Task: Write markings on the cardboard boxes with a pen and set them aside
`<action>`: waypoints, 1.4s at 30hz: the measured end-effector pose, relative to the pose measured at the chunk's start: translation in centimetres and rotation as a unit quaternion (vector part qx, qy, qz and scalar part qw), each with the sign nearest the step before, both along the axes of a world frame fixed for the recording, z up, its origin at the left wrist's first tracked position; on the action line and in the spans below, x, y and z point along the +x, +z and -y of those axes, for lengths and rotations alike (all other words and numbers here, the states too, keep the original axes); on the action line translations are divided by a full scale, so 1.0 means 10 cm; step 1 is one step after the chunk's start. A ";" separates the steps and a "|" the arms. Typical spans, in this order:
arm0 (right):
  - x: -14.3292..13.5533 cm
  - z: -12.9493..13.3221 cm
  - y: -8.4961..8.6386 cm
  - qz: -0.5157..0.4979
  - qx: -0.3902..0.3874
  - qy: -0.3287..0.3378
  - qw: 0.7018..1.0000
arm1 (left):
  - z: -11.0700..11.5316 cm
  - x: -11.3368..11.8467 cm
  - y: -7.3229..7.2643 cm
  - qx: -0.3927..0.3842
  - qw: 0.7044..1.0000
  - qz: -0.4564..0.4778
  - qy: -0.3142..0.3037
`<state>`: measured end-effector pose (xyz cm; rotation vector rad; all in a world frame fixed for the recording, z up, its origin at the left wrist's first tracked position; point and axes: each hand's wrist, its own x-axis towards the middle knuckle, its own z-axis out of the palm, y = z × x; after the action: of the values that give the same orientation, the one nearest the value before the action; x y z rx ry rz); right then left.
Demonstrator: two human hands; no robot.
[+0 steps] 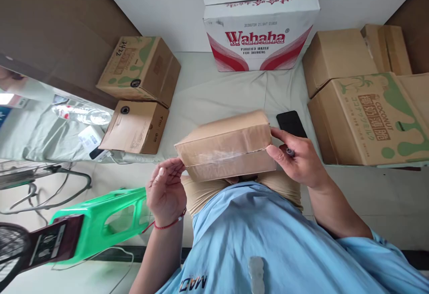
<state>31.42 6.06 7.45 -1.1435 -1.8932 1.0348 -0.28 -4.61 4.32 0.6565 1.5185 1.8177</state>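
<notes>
A brown cardboard box [231, 162], with shiny clear tape along its seam, is tilted above my lap at the table's near edge. My left hand [166, 191] is at its left end, palm turned up, with curled fingers against the corner and the thumb standing off. At the right end, my right hand [298, 155] pinches the box edge between thumb and forefinger. A small dark grey rounded tip [290, 152] sticks out between that hand's fingers; the rest of it is hidden. Just beyond the right hand, a black phone [291, 123] lies on the table cloth.
Two cartons [140, 73] are stacked at the left, beside a plastic bottle [83, 114]. Several cartons [375, 119] stand at the right. A white and red water carton [261, 35] is at the back. Low on the left are a green stool [97, 204] and a racket-shaped device [43, 245].
</notes>
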 end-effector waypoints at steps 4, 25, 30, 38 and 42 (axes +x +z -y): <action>0.03 0.03 -0.07 -0.040 -0.081 -0.002 0.996 | 0.02 0.00 0.03 0.008 1.000 -0.022 -0.011; 0.07 0.13 -0.76 -0.061 -0.115 0.004 0.991 | -0.21 -0.11 -0.35 -0.058 0.995 0.025 -0.081; 0.13 0.14 -0.62 -0.076 -0.074 0.025 0.994 | -0.21 -0.16 -0.26 -0.087 0.995 -0.017 -0.053; 0.13 0.22 -0.53 -0.091 -0.155 0.018 0.984 | -0.09 -0.20 -0.18 -0.179 0.977 -0.108 -0.029; 0.05 0.22 -0.66 -0.152 -0.211 -0.032 0.965 | -0.11 -0.07 -0.05 -0.123 0.946 -0.299 -0.023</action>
<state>31.88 3.87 0.89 -1.1848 -1.4245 1.5299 -0.94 -3.52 3.84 1.1753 2.0541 1.4184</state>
